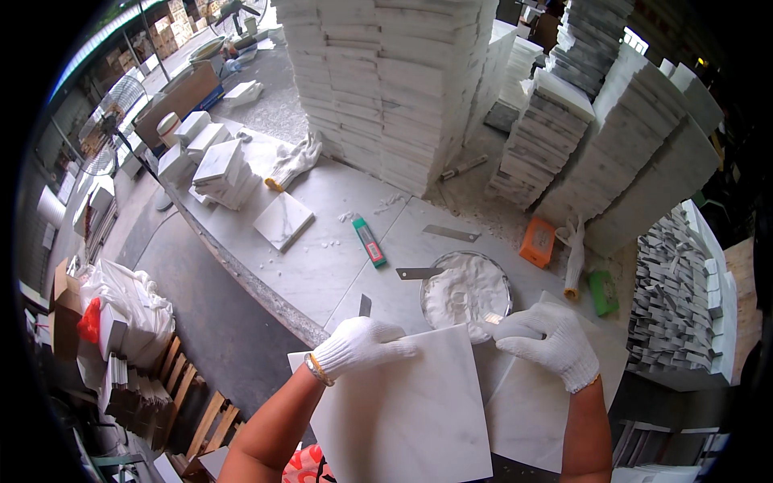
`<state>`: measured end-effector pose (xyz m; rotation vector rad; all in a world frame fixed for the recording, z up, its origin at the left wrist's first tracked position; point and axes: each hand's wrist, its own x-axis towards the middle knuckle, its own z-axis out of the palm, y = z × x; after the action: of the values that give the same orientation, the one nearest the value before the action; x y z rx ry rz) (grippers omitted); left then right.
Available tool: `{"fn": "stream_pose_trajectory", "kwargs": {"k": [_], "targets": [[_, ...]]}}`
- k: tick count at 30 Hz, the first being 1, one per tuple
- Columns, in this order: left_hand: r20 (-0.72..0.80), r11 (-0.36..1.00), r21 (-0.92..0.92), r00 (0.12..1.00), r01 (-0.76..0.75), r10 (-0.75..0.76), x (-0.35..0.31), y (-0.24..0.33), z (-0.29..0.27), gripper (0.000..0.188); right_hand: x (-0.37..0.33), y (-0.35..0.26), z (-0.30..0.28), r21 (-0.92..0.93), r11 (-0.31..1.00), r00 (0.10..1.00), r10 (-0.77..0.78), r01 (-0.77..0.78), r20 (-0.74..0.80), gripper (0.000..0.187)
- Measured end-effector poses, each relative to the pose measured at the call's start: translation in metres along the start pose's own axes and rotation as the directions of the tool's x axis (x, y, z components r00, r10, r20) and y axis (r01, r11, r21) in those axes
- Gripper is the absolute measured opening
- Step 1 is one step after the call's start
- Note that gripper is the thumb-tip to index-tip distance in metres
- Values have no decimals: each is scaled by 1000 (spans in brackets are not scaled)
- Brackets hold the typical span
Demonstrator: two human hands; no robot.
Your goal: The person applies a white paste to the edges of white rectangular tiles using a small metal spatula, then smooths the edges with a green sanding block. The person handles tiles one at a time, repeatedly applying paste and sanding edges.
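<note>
My left hand, in a white knitted glove, grips the upper edge of a square white marble tile, thumb across its face. The tile is tilted up in front of me. My gloved right hand is closed at the near right rim of a round metal bowl of white paste. A small pale tip shows at its fingertips; the rest of what it holds is hidden. A flat metal blade lies over the bowl's left rim, and another blade rests behind it.
Tall stacks of marble tiles stand at the back, with more stacks to the right. On the table are a green box, an orange box, a green block, loose gloves and a small tile.
</note>
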<state>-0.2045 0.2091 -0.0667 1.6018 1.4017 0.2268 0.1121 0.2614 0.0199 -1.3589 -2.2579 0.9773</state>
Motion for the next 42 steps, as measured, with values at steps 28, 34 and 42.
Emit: {"fn": "stream_pose_trajectory", "kwargs": {"k": [28, 34, 42], "targets": [[-4, 1000, 10, 1000, -21, 21, 1, -3, 1, 51, 7, -3, 2, -112, 993, 999, 32, -27, 37, 39], [-5, 1000, 7, 1000, -24, 24, 1, -2, 1, 51, 7, -3, 1, -125, 992, 998, 37, -31, 47, 39], [12, 1000, 14, 1000, 9, -10, 0, -1, -1, 53, 8, 0, 3, -149, 989, 1000, 0, 4, 29, 37]]}}
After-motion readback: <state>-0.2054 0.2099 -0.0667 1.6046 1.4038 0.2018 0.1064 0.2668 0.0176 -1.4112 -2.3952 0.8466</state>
